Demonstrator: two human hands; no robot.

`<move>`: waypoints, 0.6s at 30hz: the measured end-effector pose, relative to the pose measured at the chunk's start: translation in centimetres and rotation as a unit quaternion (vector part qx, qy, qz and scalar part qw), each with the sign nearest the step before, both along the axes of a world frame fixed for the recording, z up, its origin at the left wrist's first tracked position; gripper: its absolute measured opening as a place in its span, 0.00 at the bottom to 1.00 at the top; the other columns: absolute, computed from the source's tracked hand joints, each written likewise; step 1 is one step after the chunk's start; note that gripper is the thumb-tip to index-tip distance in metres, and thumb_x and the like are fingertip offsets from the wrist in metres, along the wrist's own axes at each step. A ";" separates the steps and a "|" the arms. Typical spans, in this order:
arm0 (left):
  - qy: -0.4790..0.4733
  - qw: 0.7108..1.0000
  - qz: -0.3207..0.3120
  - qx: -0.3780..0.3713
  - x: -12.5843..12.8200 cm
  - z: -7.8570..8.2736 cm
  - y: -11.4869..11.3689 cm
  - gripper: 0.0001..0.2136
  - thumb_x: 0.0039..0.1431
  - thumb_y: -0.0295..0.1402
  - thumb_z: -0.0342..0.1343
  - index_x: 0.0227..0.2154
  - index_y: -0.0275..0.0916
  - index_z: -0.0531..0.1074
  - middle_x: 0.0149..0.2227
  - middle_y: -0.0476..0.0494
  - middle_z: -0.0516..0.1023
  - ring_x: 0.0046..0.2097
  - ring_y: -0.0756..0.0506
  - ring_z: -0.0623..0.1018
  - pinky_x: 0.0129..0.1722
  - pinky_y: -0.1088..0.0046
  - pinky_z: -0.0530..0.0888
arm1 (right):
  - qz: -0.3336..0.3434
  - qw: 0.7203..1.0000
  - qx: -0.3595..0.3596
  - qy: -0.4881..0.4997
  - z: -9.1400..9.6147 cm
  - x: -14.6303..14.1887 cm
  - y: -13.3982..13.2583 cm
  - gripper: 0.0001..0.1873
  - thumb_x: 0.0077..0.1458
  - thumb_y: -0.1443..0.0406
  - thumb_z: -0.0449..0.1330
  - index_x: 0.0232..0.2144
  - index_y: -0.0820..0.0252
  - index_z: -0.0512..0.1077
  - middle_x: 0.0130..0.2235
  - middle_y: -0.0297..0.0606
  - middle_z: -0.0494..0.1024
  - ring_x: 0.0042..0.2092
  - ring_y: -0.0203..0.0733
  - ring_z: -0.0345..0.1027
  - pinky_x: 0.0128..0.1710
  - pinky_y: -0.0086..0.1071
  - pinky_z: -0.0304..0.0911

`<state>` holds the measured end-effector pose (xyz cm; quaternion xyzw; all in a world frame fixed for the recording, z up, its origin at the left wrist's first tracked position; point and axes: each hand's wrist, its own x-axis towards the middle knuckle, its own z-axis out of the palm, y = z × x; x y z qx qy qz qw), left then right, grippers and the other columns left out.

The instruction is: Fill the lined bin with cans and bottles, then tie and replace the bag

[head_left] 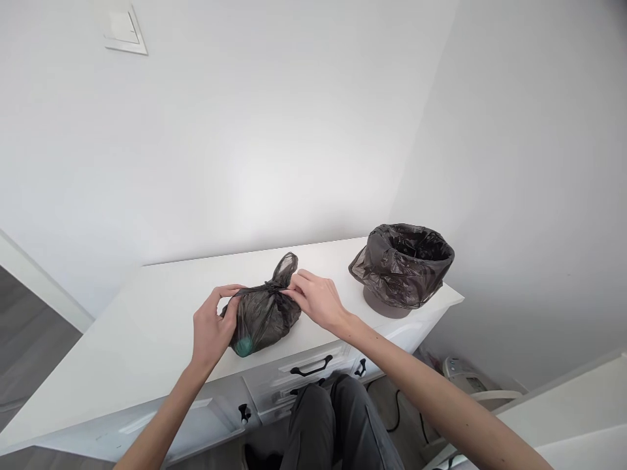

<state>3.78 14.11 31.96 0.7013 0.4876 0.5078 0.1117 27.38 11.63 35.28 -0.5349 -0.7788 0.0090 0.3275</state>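
A filled black plastic garbage bag rests on the white cabinet top in front of me. Something green shows through its lower left side. The bag's neck is gathered in a knot, with a loop of plastic standing up above it. My left hand pinches a stretched end of the bag at its left. At the knot's right, my right hand pinches another part of the plastic between thumb and fingers.
A small trash can lined with a black bag stands at the cabinet's right end. Drawers with black handles face my knees. A light switch is on the wall. A pale appliance and cables are on the floor at right.
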 end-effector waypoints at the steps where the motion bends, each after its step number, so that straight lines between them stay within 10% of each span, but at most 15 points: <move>1: -0.012 1.000 0.004 -0.019 -0.3 0.1 0.0 0.09 0.67 0.40 0.53 0.38 0.43 0.74 0.47 0.44 0.84 0.46 0.44 0.82 0.24 0.76 0.70 | 0.004 1.000 0.001 0.018 -0.1 0.4 -0.1 0.12 0.68 0.62 0.61 0.30 0.57 0.70 0.36 0.31 0.76 0.30 0.34 0.65 0.29 0.29 0.50; 9: -0.061 0.988 0.046 -0.137 -2.3 0.7 -0.2 0.15 0.63 0.49 0.53 0.37 0.43 0.72 0.44 0.41 0.84 0.47 0.40 0.82 0.41 0.65 0.77 | 0.019 0.968 -0.037 0.246 -2.6 2.9 -0.8 0.16 0.67 0.55 0.58 0.28 0.55 0.67 0.31 0.34 0.76 0.30 0.38 0.68 0.31 0.31 0.62; 15: 0.128 0.979 -0.081 -0.139 0.0 2.2 -1.6 0.15 0.60 0.40 0.53 0.48 0.44 0.73 0.41 0.44 0.83 0.43 0.40 0.83 0.38 0.66 0.76 | 0.088 0.981 -0.102 0.140 -3.6 1.6 -1.9 0.15 0.62 0.60 0.62 0.51 0.54 0.70 0.34 0.31 0.77 0.34 0.39 0.71 0.34 0.31 0.63; 18: 0.236 0.951 -0.151 -0.130 0.6 2.2 -2.2 0.12 0.65 0.40 0.49 0.40 0.47 0.77 0.41 0.46 0.83 0.42 0.41 0.82 0.40 0.66 0.76 | 0.136 0.981 -0.128 0.056 -3.7 0.4 -2.6 0.13 0.57 0.67 0.64 0.45 0.52 0.73 0.31 0.28 0.76 0.33 0.38 0.71 0.33 0.30 0.57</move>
